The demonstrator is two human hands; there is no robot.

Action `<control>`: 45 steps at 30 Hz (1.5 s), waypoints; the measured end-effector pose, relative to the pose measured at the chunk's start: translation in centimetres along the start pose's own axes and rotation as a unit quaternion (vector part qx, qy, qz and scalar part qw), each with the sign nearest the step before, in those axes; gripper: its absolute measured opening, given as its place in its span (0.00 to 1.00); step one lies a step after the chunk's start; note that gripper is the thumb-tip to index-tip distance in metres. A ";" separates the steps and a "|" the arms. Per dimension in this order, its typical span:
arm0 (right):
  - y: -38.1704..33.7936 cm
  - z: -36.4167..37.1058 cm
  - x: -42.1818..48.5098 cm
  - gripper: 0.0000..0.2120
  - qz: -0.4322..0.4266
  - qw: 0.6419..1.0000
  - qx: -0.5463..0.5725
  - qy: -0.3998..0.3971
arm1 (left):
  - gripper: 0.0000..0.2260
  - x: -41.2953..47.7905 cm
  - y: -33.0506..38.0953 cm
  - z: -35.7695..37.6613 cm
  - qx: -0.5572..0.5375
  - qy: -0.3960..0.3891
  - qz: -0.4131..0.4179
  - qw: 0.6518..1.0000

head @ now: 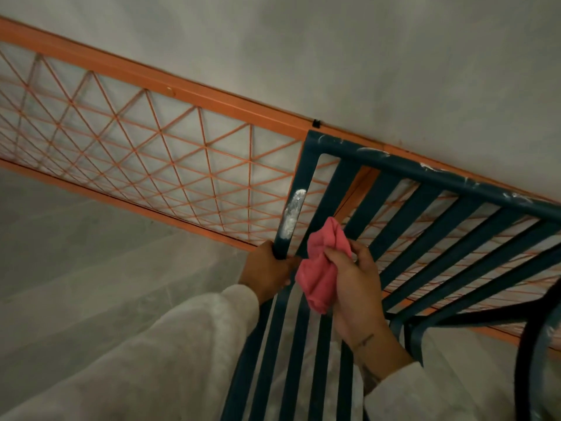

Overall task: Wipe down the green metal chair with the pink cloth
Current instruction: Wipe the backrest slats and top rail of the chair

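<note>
The dark green metal chair [431,174] fills the lower right, its flat slats running from a top rail down toward me. White powdery smears mark the left upright and the top rail. My left hand [267,271] grips the lower end of the left upright, just below the largest white patch. My right hand [355,278] holds the bunched pink cloth [318,268] against the slats beside that upright. White sleeves cover both of my forearms.
An orange metal frame [151,77] with diamond wire mesh runs diagonally behind the chair, against a grey wall. Grey floor lies at the left. A dark curved tube [522,360] crosses the lower right corner.
</note>
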State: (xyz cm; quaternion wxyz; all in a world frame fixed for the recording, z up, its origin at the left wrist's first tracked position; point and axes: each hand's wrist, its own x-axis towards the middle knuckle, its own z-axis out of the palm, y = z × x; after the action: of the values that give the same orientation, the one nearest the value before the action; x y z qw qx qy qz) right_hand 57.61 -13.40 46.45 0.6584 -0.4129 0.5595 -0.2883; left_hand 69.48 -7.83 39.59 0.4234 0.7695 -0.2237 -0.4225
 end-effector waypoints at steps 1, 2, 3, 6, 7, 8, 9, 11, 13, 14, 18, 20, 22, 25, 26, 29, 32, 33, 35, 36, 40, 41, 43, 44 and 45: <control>0.0 0.1 0.2 0.15 0.001 1.000 0.000 -0.004 | 0.10 0.3 -0.2 0.1 -0.013 0.004 -0.006 1.000; 0.1 0.2 0.4 0.15 0.003 1.000 -0.004 -0.007 | 0.10 0.4 -0.6 0.4 -0.023 0.011 -0.007 1.000; 0.3 0.3 0.5 0.15 0.006 1.000 -0.011 -0.009 | 0.09 0.4 -1.1 0.7 -0.033 0.018 -0.005 0.999; 0.4 0.8 0.6 0.11 0.006 1.000 -0.021 -0.010 | 0.07 0.3 -2.0 1.5 -0.083 0.043 0.011 0.996; 0.3 1.0 0.7 0.11 0.005 1.000 -0.017 -0.011 | 0.07 0.3 -2.0 1.7 -0.087 0.053 0.016 0.995; 0.1 1.3 0.8 0.11 0.005 1.000 -0.009 -0.010 | 0.08 0.3 -2.0 1.7 -0.082 0.061 0.023 0.994; -0.2 1.7 0.9 0.13 0.007 1.000 0.001 -0.011 | 0.07 0.3 -1.9 1.8 -0.074 0.064 0.028 0.995; -1.0 2.8 1.0 0.14 0.002 1.000 0.009 -0.009 | 0.05 0.0 -1.7 1.8 -0.071 0.065 0.032 0.995; -2.1 4.1 1.0 0.11 -0.050 0.999 -0.008 -0.012 | 0.03 -0.1 -1.7 1.9 -0.070 0.073 0.024 0.995; -2.8 4.8 1.1 0.10 -0.086 0.996 -0.020 -0.018 | 0.04 0.0 -1.5 1.9 -0.059 0.081 0.021 0.995; -3.4 5.9 1.5 0.14 -0.128 0.990 -0.057 -0.016 | 0.03 -0.1 -1.6 1.9 -0.039 0.077 0.023 0.996; -2.2 5.4 1.0 0.13 -0.114 0.989 -0.090 -0.023 | 0.06 -0.1 -2.0 1.7 -0.038 0.072 0.046 0.996; -0.8 4.7 0.2 0.10 -0.081 0.987 -0.134 -0.037 | 0.08 -0.1 -2.2 1.7 -0.040 0.063 0.066 0.995; -0.6 4.5 0.3 0.07 -0.018 0.990 -0.136 -0.037 | 0.04 -0.1 -1.9 1.8 -0.057 0.075 0.063 0.994; -1.1 4.7 0.6 0.07 -0.016 0.991 -0.127 -0.035 | 0.07 0.0 -1.8 1.9 -0.073 0.075 0.056 0.993; -3.5 4.9 1.7 0.11 -0.100 0.990 -0.091 -0.042 | 0.06 0.0 -1.7 2.0 -0.084 0.073 0.048 0.993; -4.5 4.1 1.6 0.17 -0.281 0.941 -0.178 -0.057 | 0.05 0.1 -1.7 2.1 -0.072 0.082 0.047 0.993; -4.3 4.0 1.6 0.18 -0.342 0.908 -0.235 -0.053 | 0.06 0.1 -1.7 2.1 -0.076 0.083 0.045 0.993; -3.5 4.0 1.9 0.19 -0.456 0.820 -0.347 -0.027 | 0.06 0.2 -1.7 2.2 -0.079 0.089 0.038 0.992; -3.1 3.9 2.3 0.18 -0.499 0.773 -0.391 -0.014 | 0.06 0.2 -1.8 2.2 -0.080 0.090 0.033 0.992; -1.7 3.5 3.5 0.23 -0.532 0.664 -0.526 0.019 | 0.06 0.2 -1.8 2.1 -0.064 0.097 0.033 0.993; -1.3 3.3 3.7 0.24 -0.531 0.651 -0.542 0.019 | 0.06 0.2 -1.8 2.1 -0.060 0.098 0.031 0.993; -1.2 3.0 3.7 0.21 -0.542 0.646 -0.538 0.011 | 0.06 0.1 -1.7 2.2 -0.057 0.097 0.026 0.993; -1.5 3.0 3.8 0.18 -0.552 0.652 -0.519 0.005 | 0.06 0.1 -1.7 2.2 -0.058 0.099 0.028 0.993; -1.8 3.0 3.8 0.16 -0.559 0.665 -0.495 0.001 | 0.05 0.1 -1.7 2.2 -0.061 0.100 0.030 0.993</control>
State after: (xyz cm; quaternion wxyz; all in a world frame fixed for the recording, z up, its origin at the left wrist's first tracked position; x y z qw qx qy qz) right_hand 61.47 -16.83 46.27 0.0716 -0.9131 0.2846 -0.2832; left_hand 67.69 -8.02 37.51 0.5026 0.7736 -0.1768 -0.3431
